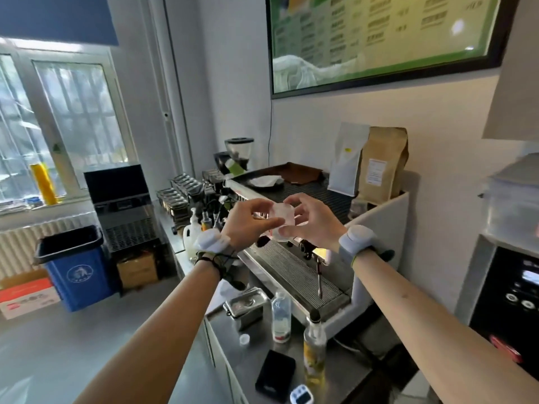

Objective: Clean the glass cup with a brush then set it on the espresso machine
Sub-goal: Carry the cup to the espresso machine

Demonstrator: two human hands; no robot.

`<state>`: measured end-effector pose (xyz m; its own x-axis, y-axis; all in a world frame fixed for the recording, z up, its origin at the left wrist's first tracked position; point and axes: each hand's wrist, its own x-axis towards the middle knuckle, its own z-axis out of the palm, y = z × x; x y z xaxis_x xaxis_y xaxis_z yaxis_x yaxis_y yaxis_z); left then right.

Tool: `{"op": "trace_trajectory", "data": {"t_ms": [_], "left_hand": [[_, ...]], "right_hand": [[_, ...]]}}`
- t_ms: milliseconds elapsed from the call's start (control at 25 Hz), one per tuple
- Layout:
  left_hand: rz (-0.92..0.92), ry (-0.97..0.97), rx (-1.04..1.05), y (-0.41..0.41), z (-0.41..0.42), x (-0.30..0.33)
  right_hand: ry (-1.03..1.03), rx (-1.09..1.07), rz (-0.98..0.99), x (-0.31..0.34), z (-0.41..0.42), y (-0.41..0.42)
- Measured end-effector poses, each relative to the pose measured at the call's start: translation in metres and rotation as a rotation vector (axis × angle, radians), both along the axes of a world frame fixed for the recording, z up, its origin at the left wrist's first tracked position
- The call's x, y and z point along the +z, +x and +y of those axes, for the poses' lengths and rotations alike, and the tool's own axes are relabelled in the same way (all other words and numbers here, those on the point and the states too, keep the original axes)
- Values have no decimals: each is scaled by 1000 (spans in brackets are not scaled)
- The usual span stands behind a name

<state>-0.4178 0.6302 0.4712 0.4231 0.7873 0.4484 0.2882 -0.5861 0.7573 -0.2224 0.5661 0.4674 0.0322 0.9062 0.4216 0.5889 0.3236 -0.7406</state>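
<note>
Both hands, left (248, 221) and right (313, 220), grip the cup (282, 218) between them; machine (309, 193) top lies at 12 o'clock, just beyond.

This is a café's work area. A large espresso machine (294, 205) fills the steel table (233, 354), a bean grinder (238, 153) stands far left, and a menu board (379, 39) hangs on the wall above.
</note>
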Motion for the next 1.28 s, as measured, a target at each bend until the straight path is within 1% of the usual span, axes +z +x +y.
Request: {"op": "trace_trajectory", "data": {"t_ms": [160, 280, 440, 680, 840, 920, 1120, 1280], "left_hand": [[-4, -7, -50, 65, 81, 2], [44, -18, -153, 120, 132, 2], [107, 9, -268, 177, 168, -4], [205, 21, -513, 261, 216, -23], [343, 109, -636, 292, 244, -30], [382, 135, -698, 302, 255, -34], [400, 163, -775, 312, 265, -44], [397, 158, -809, 311, 267, -55]], "right_hand": [[-16, -86, 14, 5, 67, 60], [-36, -167, 15, 6, 99, 109], [-67, -301, -15, -9, 114, 149], [-103, -543, 13, -35, 125, 204], [-181, -658, -69, -51, 138, 213], [-195, -708, -92, -56, 146, 213], [-241, -804, -104, -68, 152, 209], [-282, -850, -151, -74, 151, 204]]}}
